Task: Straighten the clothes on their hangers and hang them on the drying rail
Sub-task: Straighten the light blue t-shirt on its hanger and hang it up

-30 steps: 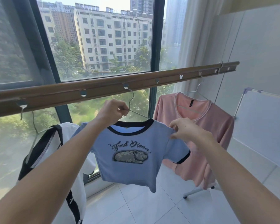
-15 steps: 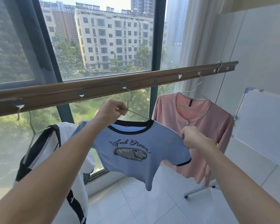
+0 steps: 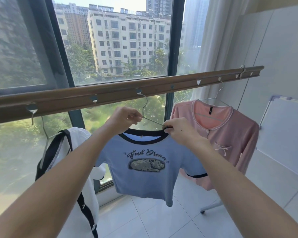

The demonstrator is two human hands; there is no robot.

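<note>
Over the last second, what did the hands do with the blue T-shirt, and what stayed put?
The right hand left the sleeve, moved up and left, and now pinches the black collar of the blue T-shirt. The left hand kept holding the hanger, still hooked on the rail. The pink top and white garment hang unchanged.

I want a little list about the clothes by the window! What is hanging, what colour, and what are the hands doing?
rail: long brown drying rail with heart-shaped holes
middle garment: light blue T-shirt with black collar, on a thin wire hanger hooked in a heart hole
right garment: pink long-sleeved cardigan with a bow, hanging
left garment: white and black top, hanging
left hand: gripping the wire hanger near its neck
right hand: pinching the black collar at the hanger's shoulder
floor: pale tiles
</note>
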